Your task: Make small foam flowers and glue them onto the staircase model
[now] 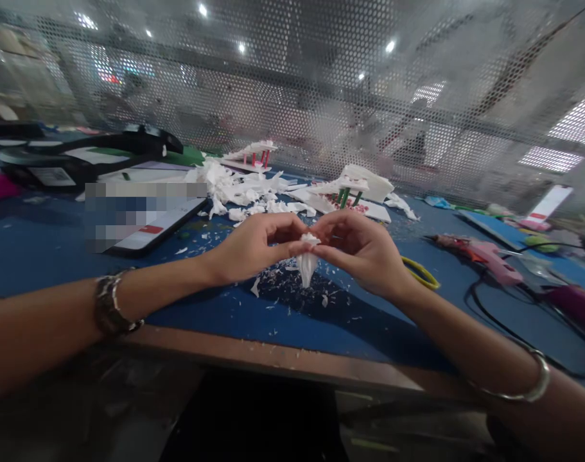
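Note:
My left hand (256,247) and my right hand (362,250) meet above the blue table mat (42,250). Between their pinched fingertips hangs a small white folded paper piece (307,263), its pointed end down. Both hands are closed on its top. Tiny white paper scraps (292,282) lie scattered on the mat right under it. A metal bracelet sits on each wrist.
A phone (150,228) lies left of the hands. A heap of white paper bits (239,189) and small paper models on pink and green posts (343,192) stand behind. A pink glue gun (485,260) with black cord and a yellow ring (422,273) lie right. Perforated mesh screen (321,96) at back.

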A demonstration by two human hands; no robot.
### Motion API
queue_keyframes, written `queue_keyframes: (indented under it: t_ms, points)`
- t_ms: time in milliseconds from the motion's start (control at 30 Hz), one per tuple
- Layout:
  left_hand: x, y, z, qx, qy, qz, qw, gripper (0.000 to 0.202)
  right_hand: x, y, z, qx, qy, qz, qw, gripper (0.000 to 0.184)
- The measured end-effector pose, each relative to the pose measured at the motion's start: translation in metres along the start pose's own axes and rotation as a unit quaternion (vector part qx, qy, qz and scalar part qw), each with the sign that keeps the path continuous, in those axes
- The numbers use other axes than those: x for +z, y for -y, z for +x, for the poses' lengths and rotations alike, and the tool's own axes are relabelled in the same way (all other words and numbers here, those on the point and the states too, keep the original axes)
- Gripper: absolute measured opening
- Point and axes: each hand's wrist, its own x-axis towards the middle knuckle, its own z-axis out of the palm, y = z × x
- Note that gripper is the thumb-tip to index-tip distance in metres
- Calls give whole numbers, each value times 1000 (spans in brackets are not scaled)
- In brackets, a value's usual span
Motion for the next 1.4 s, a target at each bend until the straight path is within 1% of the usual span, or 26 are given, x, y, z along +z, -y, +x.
queue_keyframes:
  t_ms: [133, 233, 333, 400, 567, 667, 733, 833, 1000, 1100, 1233, 1300, 1400]
  points:
    - [2, -1, 1, -7, 5, -41, 999, 18, 1, 3, -1, -50, -24, -92, 994, 7]
    - [3, -2, 2, -12, 5, -56, 998, 14, 0, 7, -2, -101, -35, -159, 981, 2]
    - [3, -3, 3, -19, 0, -62, 998, 12, -2, 9, -2, -153, -32, -232, 960, 6]
    - [4, -3, 3, -20, -1, -59, 998, 12, -3, 10, -2, -162, -25, -258, 952, 7]
    - [4, -2, 3, -15, 3, -56, 998, 14, -1, 11, -2, -142, -29, -263, 954, 7]
    - [3, -2, 2, -14, -4, -45, 999, 18, 1, 12, -2, -148, -45, -271, 950, 5]
    - [2, -3, 3, -13, -6, -49, 999, 19, 1, 12, -3, -157, -57, -272, 948, 8]
    - [2, -4, 3, -12, -5, -67, 998, 17, 2, 12, -3, -155, -65, -257, 952, 14]
    - [0, -6, 3, -23, -6, -91, 996, 14, 1, 12, -1, -151, -35, -241, 958, 9]
    - [-1, -6, 4, -35, 12, -102, 994, 12, -1, 10, -1, -166, -13, -251, 954, 8]
    - [-4, -3, 5, -60, 62, -132, 988, 9, -5, 9, 0, -177, 18, -258, 950, 10]
    - [-5, -2, 5, -71, 81, -142, 984, 8, -6, 9, 0, -183, 22, -258, 948, 10]
    - [-5, 0, 5, -80, 95, -166, 978, 10, -5, 12, -1, -180, 20, -256, 950, 8]
